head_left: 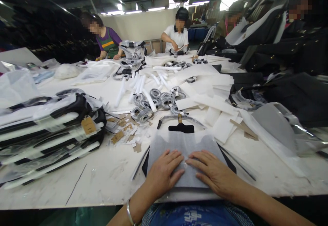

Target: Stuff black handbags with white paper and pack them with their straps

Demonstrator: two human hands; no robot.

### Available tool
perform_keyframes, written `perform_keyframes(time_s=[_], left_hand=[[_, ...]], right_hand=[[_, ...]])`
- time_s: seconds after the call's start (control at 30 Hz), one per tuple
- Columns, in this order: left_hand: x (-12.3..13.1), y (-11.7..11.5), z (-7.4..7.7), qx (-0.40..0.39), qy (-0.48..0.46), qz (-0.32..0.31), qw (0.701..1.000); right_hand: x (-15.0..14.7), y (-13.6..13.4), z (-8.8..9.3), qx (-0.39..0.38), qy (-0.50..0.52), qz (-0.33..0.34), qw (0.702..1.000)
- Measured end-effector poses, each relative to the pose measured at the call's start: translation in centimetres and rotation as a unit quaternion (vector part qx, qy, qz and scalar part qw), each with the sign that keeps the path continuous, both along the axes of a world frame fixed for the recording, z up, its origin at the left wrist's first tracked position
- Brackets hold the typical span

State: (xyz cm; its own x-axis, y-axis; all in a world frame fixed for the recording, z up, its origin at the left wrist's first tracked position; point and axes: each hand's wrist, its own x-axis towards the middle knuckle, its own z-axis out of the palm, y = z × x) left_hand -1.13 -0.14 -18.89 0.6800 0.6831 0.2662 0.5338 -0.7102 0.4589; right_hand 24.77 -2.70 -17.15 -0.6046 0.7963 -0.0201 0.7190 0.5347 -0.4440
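Note:
A black bag lies flat at the table's near edge, covered by a sheet of grey tissue paper; its black top tab and a clear-wrapped handle stick out beyond the sheet. My left hand rests palm down on the lower middle of the paper, fingers stretched out. My right hand lies flat beside it, fingers spread and pointing left, fingertips almost meeting those of the left hand. Neither hand holds anything.
A stack of plastic-wrapped black-and-white bags with a brown tag lies at the left. Rolled grey straps, white tubes, white paper sheets and cardboard scraps cover the white table. Other people work at the far end and right.

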Motion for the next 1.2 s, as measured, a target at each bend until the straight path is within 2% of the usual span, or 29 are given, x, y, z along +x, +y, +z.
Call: perform_keyframes(time_s=[0.37, 0.7, 1.03, 1.2], left_hand=[[0.0, -0.1, 0.0, -0.006, -0.012, 0.006, 1.0], [0.0, -0.2, 0.0, 0.013, -0.012, 0.001, 1.0], [-0.4, -0.1, 1.0, -0.012, 0.1, -0.019, 0.995], [-1.6, 0.5, 1.0, 0.026, 0.157, -0.051, 0.986]], right_hand=[[-0.1, 0.1, 0.0, 0.04, -0.026, 0.036, 0.998], [0.5, -0.2, -1.0, 0.063, -0.02, 0.054, 0.996], [-0.1, 0.1, -0.7, 0.086, -0.098, 0.04, 0.991], [0.9, 0.1, -0.5, 0.107, -0.109, 0.055, 0.987]])
